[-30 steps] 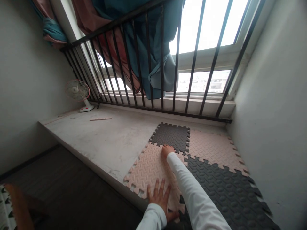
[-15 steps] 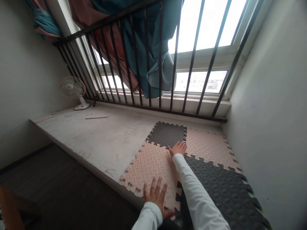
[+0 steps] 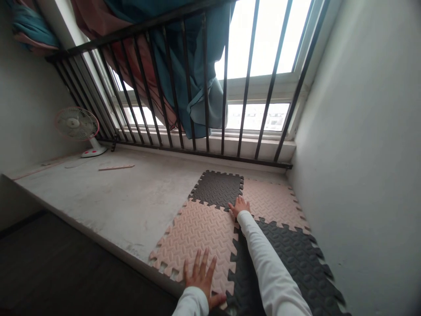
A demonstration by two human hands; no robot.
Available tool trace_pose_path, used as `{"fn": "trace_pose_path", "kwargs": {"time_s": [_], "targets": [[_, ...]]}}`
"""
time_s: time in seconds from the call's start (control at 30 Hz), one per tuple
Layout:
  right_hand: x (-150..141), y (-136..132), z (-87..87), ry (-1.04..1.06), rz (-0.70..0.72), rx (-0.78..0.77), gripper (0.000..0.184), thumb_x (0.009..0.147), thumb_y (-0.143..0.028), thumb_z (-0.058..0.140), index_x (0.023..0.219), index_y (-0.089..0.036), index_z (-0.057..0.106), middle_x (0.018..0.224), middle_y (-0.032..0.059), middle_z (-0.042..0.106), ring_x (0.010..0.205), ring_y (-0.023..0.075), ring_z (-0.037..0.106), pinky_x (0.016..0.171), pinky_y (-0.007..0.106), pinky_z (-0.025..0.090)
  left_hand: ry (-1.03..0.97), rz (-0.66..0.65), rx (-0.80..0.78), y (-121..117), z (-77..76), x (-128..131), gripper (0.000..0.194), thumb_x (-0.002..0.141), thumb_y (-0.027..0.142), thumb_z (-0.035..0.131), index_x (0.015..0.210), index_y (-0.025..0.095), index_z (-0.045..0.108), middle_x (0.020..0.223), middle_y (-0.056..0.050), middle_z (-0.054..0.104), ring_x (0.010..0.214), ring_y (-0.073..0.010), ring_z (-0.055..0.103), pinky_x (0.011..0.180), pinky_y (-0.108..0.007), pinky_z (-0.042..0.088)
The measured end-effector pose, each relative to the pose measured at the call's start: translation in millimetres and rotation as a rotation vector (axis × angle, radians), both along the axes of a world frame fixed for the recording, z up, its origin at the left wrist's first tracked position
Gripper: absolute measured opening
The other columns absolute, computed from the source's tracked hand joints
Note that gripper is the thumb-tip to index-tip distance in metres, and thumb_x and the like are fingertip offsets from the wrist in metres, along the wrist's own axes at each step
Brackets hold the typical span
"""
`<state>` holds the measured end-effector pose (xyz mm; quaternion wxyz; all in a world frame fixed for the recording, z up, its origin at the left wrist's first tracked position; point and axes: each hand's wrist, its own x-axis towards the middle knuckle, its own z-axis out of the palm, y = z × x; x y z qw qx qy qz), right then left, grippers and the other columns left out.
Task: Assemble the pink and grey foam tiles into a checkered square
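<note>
My left hand (image 3: 200,277) lies flat with spread fingers on the near edge of a pink foam mat tile (image 3: 197,232). Farther out, my right hand (image 3: 240,206) rests, fingers apart, where the tiles' corners meet. Beyond the pink tile is a smaller-looking dark grey foam tile (image 3: 219,188), its toothed edge meeting the pink one. A second pink tile (image 3: 271,199) sits at the right, by the wall. Below it stretches a black foam tile (image 3: 292,259), partly hidden under my right sleeve. A toothed seam shows between the near pink tile and the black one.
The tiles lie on a raised pale ledge (image 3: 131,197) with a drop at its near edge. A black metal railing (image 3: 207,153) runs along the window, with teal and pink curtains (image 3: 184,74) behind it. At the left are a fan (image 3: 79,125) and a thin strip (image 3: 116,167).
The view has turned right, so the scene sits farther left. My right hand has drawn slightly back toward the tiles' meeting corner. My left hand stays flat on the pink tile.
</note>
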<state>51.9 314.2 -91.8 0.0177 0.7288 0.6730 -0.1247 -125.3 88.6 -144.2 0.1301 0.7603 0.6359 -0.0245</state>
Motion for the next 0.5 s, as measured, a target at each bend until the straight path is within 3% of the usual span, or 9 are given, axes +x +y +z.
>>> {"fn": "trace_pose_path", "kwargs": {"time_s": [0.1,0.27,0.4,0.5], "targets": [[2,-2,-5.3,-0.012,0.004,0.026,0.071,0.079,-0.053,0.021,0.131,-0.005,0.018,0.14,0.0108,0.013,0.128,0.021,0.008,0.103,0.041,0.003,0.002,-0.02,0.006,0,2.8,-3,0.084,0.059,0.061,0.048,0.126,0.039,0.002,0.14,0.0,0.006,0.126,-0.0345,0.005,0.09,-0.066,-0.001],[3,10,0.3,-0.008,-0.009,0.121,0.065,0.081,-0.047,0.02,0.125,-0.002,0.032,0.134,0.016,0.028,0.124,0.0232,0.021,0.102,0.039,0.006,0.018,-0.059,0.046,-1,-2.0,-7,0.085,0.059,0.062,0.047,0.126,0.039,0.0,0.14,-0.002,0.009,0.126,-0.0353,0.009,0.089,-0.068,0.003],[7,28,0.9,0.015,-0.028,0.069,0.065,0.081,-0.047,0.02,0.131,-0.006,0.02,0.14,0.0108,0.015,0.127,0.02,0.011,0.101,0.04,0.008,0.137,0.003,0.21,-4,-15.1,-1,0.081,0.059,0.058,0.051,0.126,0.039,0.01,0.137,-0.003,0.024,0.124,-0.0331,0.02,0.092,-0.065,0.004],[7,37,-1.9,0.004,-0.004,0.089,0.065,0.08,-0.048,0.02,0.127,-0.005,0.03,0.135,0.0146,0.027,0.125,0.0221,0.018,0.101,0.042,0.004,0.205,0.053,0.386,-6,-28.9,3,0.063,0.07,0.042,0.05,0.124,0.042,0.018,0.131,0.0,0.037,0.122,-0.0279,0.027,0.095,-0.061,0.006]]}}
